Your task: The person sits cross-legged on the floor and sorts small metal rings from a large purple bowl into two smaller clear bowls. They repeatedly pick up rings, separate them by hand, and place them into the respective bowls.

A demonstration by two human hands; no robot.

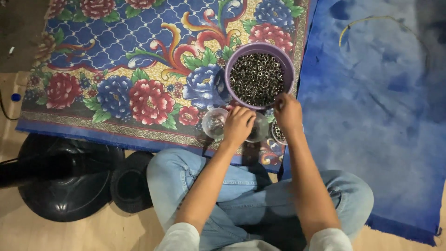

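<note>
Home floor: floral rug [139,60], blue mat [381,116]

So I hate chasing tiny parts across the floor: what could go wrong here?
The purple bowl is heaped with small metal rings; the right hand, at its near rim, could tip it and scatter them over the patterned mat. The left hand lies over small clear cups that might easily topple.

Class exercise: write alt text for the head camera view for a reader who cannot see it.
A seated person's left hand and right hand work beside a purple bowl of small metal rings, over small clear cups on a floral mat.
</note>
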